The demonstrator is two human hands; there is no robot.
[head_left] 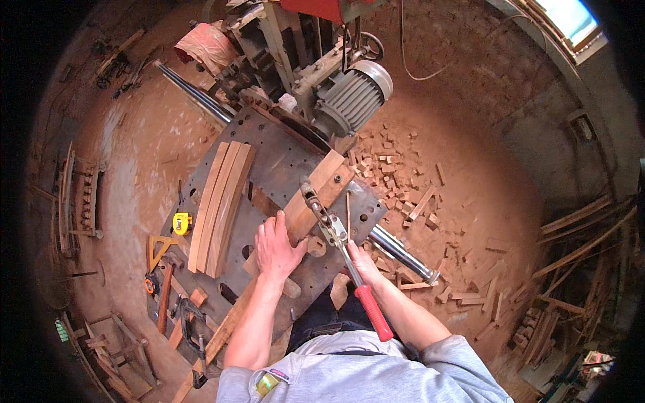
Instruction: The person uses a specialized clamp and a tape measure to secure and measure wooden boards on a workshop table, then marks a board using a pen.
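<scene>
Plainly, the board (318, 172) ran up and rightward from the nearer left hand (277, 248), fingers outstretched and thumb apart at its near end, while the right hand's (363, 263) grip, beside the clamp (330, 225), couldn't be told.

On the flat grey metal table (269, 138), curved brown wooden strips (220, 205) lie at nine o'clock, a red-handled metal clamp (334, 228) at four.
</scene>
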